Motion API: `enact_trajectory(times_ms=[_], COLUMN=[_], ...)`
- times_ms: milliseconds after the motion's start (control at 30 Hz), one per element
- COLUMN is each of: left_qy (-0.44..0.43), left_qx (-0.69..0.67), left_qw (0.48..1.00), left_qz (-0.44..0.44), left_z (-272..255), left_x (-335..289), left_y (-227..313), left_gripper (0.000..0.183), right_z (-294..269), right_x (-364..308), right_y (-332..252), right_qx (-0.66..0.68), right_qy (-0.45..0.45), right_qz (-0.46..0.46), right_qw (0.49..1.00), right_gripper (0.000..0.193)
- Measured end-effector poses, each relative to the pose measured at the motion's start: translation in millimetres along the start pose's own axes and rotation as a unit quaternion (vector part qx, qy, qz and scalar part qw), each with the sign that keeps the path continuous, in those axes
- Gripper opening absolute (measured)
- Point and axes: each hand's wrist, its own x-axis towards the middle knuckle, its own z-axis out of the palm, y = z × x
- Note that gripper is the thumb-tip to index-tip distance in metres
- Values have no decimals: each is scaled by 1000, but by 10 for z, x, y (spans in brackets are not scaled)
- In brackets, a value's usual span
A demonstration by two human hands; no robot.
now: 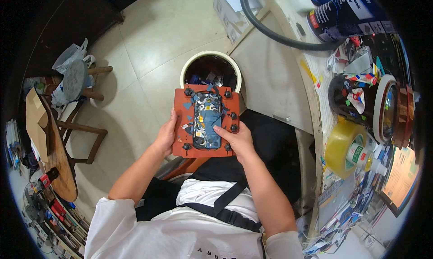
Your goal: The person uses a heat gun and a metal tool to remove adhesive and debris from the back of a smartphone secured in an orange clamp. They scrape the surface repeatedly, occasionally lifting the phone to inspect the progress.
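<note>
Red board (pixel 182 135), strewn with blue scraps (pixel 187 106), partly hides the cream-rimmed bin (pixel 209 53).

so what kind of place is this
Probably a small repair workshop: a reddish board with black knobs bears a phone-like device strewn with fragments, and a spray can and yellow tape roll sit on the cluttered bench.

a head-worn fisheye looks down past the chest toward both hands (pixel 239 139).
</note>
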Motion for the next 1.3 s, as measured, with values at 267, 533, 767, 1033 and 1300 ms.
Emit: enact_trajectory(times_ms=[267,533,767,1033,1300], left_qy=[-11,-2,-10,36,-1], left_qx=[-6,-69,-65,-98,-46], left_qw=[1000,994,993,982,997], left_qz=[-12,-89,-98,-160,-68], left_z=[-20,-183,-240,-102,-178], left_x=[377,948,829,755,681], left_y=[262,66,24,27,171], left_gripper=[68,57,57,56,58], right_z=[121,57,-61,15,-108], right_x=[256,899,752,802,612], right_y=[-259,-14,146,108,-25], right_qx=[40,45,98,88,81], right_qy=[38,50,21,2,3], right_qz=[13,160,147,190,106], right_qw=[998,985,984,978,991], right_gripper=[51,53,40,44,42])
